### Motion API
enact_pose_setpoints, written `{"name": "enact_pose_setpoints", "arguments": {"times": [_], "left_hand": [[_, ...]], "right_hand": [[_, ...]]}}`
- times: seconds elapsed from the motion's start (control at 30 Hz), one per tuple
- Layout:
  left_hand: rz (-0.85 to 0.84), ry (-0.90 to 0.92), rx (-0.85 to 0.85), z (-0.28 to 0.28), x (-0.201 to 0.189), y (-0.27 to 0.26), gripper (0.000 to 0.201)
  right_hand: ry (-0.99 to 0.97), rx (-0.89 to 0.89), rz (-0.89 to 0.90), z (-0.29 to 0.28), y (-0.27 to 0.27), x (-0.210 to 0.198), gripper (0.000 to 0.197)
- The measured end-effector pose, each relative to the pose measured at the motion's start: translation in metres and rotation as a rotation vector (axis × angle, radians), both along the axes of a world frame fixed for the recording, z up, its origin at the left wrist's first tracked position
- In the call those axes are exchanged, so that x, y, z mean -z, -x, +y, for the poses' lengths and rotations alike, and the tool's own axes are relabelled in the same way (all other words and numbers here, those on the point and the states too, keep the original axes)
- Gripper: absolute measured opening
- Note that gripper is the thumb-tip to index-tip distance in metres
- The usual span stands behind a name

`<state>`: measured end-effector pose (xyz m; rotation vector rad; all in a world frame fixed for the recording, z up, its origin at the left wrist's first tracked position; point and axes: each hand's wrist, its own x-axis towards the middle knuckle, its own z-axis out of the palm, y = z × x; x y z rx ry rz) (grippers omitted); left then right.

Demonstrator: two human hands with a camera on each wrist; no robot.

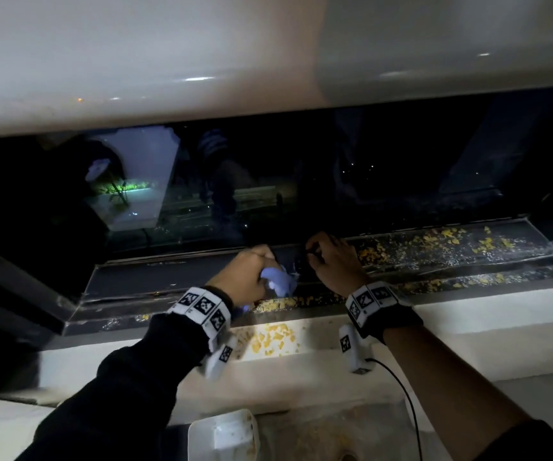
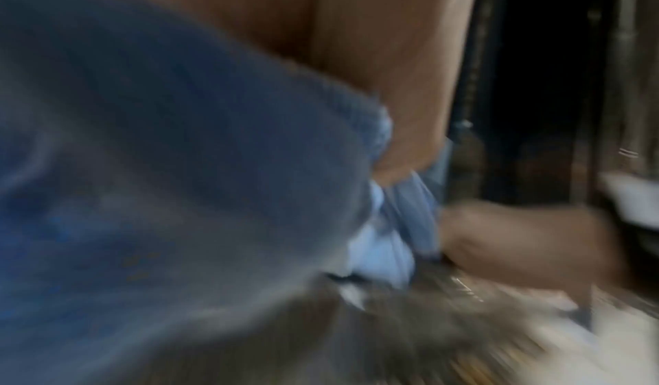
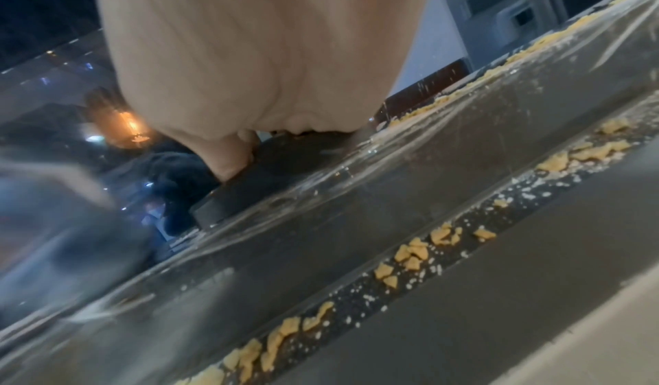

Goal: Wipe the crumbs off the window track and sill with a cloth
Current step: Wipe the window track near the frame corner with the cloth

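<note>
My left hand (image 1: 248, 277) grips a bunched blue cloth (image 1: 278, 282) low over the dark window track (image 1: 168, 277); in the left wrist view the cloth (image 2: 178, 165) fills the blurred picture. Just right of it, my right hand (image 1: 331, 264) curls its fingers on a flat black object (image 3: 249, 191) lying on the track by the glass, thumb tip on its top. Yellow crumbs (image 1: 434, 241) cover the track to the right, line the front groove (image 3: 410, 256), and lie in a pile (image 1: 272, 337) on the white sill (image 1: 468, 317). Left of my hands the track looks bare.
Dark window glass (image 1: 268, 181) stands right behind the track, with a white frame (image 1: 202, 61) overhanging it. A white tray (image 1: 222, 434) sits below the sill near me. A black cable (image 1: 401, 387) hangs from my right wrist.
</note>
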<state>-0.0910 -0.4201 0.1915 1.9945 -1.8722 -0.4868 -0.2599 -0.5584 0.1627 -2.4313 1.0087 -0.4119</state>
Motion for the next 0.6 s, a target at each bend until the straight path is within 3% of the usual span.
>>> {"name": "enact_pose_setpoints", "arguments": {"times": [0.1,0.3,0.43,0.53,0.6], "left_hand": [[-0.045,0.145,-0.169,-0.021,-0.013,-0.002,0.030],[-0.189,0.120,-0.125,-0.043,0.005,0.031,0.039],[-0.134,0.157,-0.184,-0.035,0.005,0.031,0.030],[-0.133,0.127,-0.226,-0.015,0.013,0.036,0.022],[-0.118,0.107,-0.236,-0.003,0.016,0.046,0.025]], "right_hand": [[-0.051,0.012,-0.015,-0.001,0.000,-0.001,0.029],[-0.109,0.026,0.016,0.000,-0.001,0.001,0.051],[-0.092,0.021,0.027,-0.003,-0.002,-0.001,0.052],[-0.106,0.023,0.013,-0.004,-0.002,0.001,0.033],[-0.115,0.026,-0.002,-0.004,-0.002,0.001,0.032]]}}
